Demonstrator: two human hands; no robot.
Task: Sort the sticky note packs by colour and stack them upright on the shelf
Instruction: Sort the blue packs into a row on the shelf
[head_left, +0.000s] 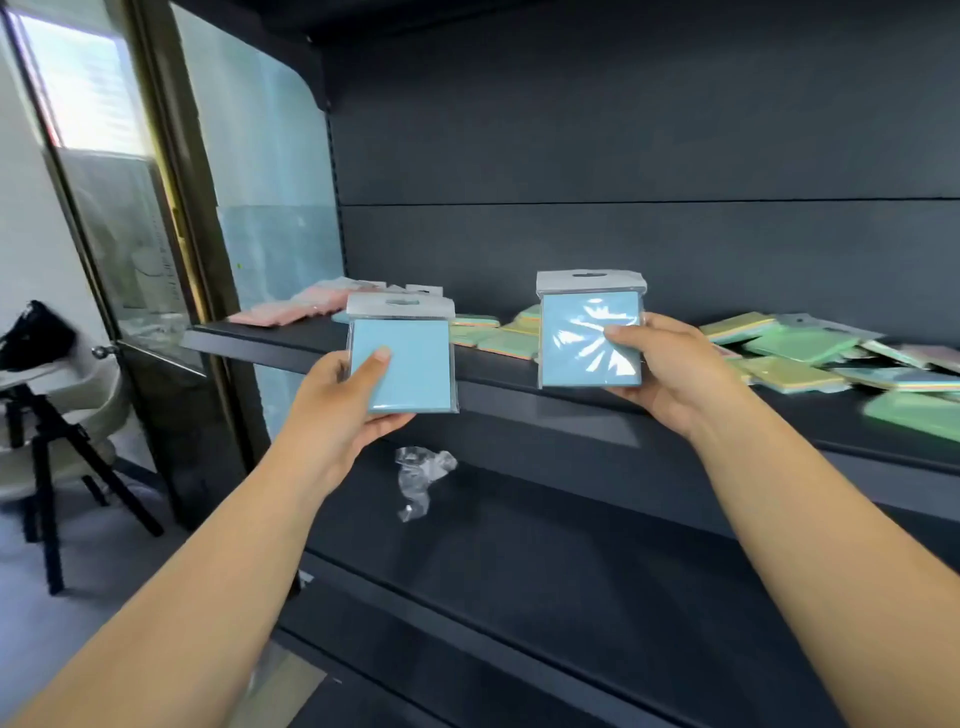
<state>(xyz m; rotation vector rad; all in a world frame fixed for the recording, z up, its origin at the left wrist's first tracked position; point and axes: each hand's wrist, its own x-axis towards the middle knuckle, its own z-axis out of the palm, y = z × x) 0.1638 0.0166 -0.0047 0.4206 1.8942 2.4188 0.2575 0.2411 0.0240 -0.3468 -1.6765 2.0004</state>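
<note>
Left hand (343, 400) grips a blue pack (400, 358) upright, thumb across its face, fingers curled behind. Right hand (670, 374) pinches a second blue pack (589, 338) the same way (film glares). Both are held in front of the dark shelf (291, 343). On the shelf: pink packs (291, 306) far left, green and yellow packs (789, 353) lying flat in a loose heap at right. Crumpled wrapper (421, 480) lies on the lower shelf.
</note>
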